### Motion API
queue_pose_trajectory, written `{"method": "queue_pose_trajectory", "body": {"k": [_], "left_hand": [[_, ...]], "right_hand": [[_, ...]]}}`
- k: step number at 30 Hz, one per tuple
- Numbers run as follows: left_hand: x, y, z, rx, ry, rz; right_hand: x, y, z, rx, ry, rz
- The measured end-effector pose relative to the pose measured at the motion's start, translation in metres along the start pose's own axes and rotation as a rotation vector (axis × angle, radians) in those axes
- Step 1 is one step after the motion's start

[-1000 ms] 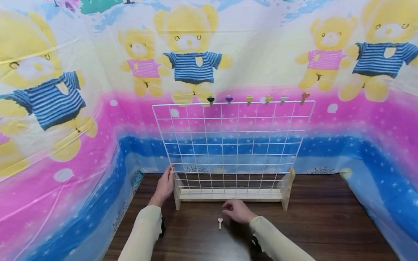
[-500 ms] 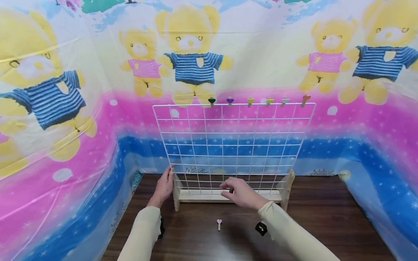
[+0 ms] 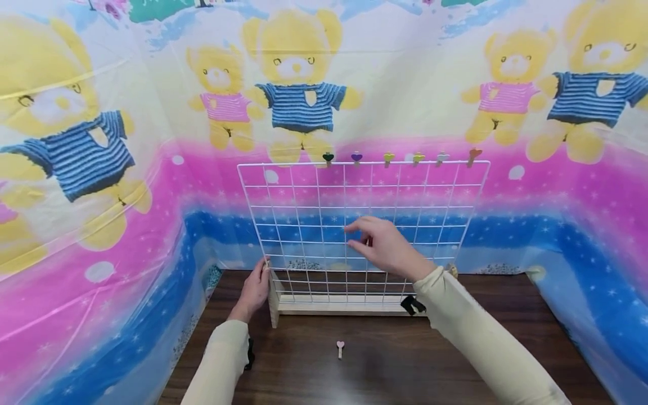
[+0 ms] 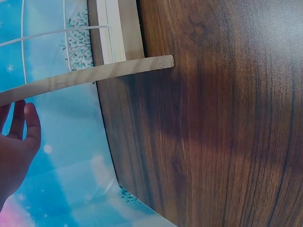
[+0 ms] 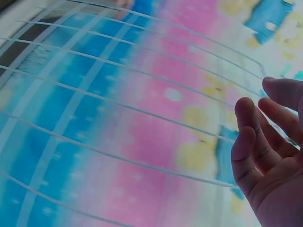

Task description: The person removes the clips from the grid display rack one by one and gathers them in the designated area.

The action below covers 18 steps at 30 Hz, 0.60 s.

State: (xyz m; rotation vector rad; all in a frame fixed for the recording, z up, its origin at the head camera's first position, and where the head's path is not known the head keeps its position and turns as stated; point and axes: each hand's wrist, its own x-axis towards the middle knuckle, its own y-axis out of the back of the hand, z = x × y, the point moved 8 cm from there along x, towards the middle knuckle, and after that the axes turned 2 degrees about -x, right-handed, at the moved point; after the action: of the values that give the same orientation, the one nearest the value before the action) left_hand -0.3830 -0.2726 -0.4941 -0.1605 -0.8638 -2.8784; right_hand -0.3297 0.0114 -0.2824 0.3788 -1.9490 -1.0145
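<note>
Your white wire grid stands upright in its wooden base at the far edge of the tabletop. Your left hand rests with straight fingers against the base's left upright; the left wrist view shows only the fingertips. Your right hand is raised before the grid's middle, fingers loosely parted, holding nothing, as the right wrist view confirms. Six heart clips sit along the top wire. A pink heart clip, seen only from the head, lies on the tabletop.

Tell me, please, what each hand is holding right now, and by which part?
The right hand holds nothing, raised before the wire grid panel. The left hand rests against the panel's left wooden foot; a grip cannot be told.
</note>
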Motion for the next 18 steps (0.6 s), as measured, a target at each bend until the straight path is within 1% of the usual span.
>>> {"method": "queue_pose_trajectory", "body": {"k": [6, 10, 14, 18], "left_hand": [[0.001, 0.001, 0.003, 0.008, -0.001, 0.001], [0.003, 0.000, 0.001, 0.004, 0.010, -0.002], [0.004, -0.001, -0.003, 0.002, 0.021, -0.008], [0.005, -0.002, -0.005, -0.007, 0.025, -0.015]], "right_hand": [[0.031, 0.039, -0.022, 0.020, 0.072, 0.149], [0.053, 0.057, -0.034, 0.037, 0.086, 0.225], [0.072, 0.068, -0.035, 0.038, 0.045, 0.260], [0.086, 0.072, -0.029, 0.026, -0.029, 0.266]]}}
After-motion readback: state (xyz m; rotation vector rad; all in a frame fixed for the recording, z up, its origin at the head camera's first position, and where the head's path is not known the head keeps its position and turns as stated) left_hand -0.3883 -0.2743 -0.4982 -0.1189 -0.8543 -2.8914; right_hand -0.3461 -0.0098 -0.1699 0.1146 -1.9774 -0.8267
